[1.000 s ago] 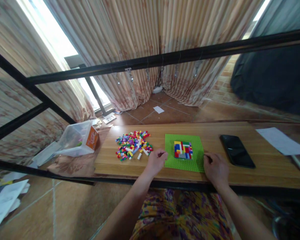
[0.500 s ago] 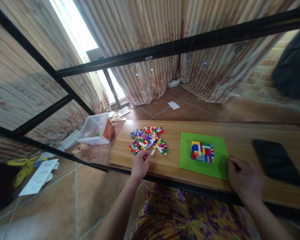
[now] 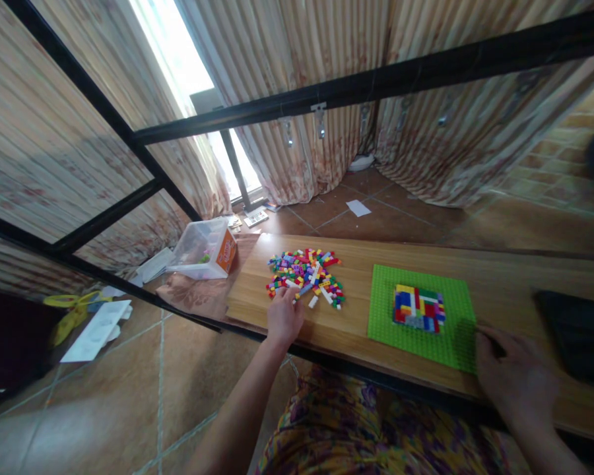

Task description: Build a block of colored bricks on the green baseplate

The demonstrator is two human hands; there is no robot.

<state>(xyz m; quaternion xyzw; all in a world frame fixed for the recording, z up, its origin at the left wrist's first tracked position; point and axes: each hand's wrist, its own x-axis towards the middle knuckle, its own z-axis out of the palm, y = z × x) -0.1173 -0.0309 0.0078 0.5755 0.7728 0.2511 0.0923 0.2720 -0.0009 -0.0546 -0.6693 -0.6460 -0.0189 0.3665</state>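
Observation:
On the wooden tabletop lies a loose pile of small coloured toy bricks (image 3: pixel 307 269). My left hand (image 3: pixel 284 316) is at the near edge of that pile, its fingers bent together among the bricks; what they pinch is too small to make out. Right of the pile, a green baseplate (image 3: pixel 381 316) lies flat. A rectangular block of joined coloured bricks (image 3: pixel 418 309) is fixed near its middle. My right hand (image 3: pixel 517 376) is closed at the baseplate's right edge, thumb and curled fingers touching it. Motion slightly blurs this hand.
A dark tablet-like object (image 3: pixel 577 336) lies on the table (image 3: pixel 346 349) to the right. Past the left end stands a clear plastic box (image 3: pixel 200 247) with an orange label. A black metal rail (image 3: pixel 346 89) crosses above the far side, before curtains (image 3: pixel 297 39).
The view has shifted, so most things sit further right. My left hand has moved further into the pile's near edge. My right hand stays at the baseplate's edge.

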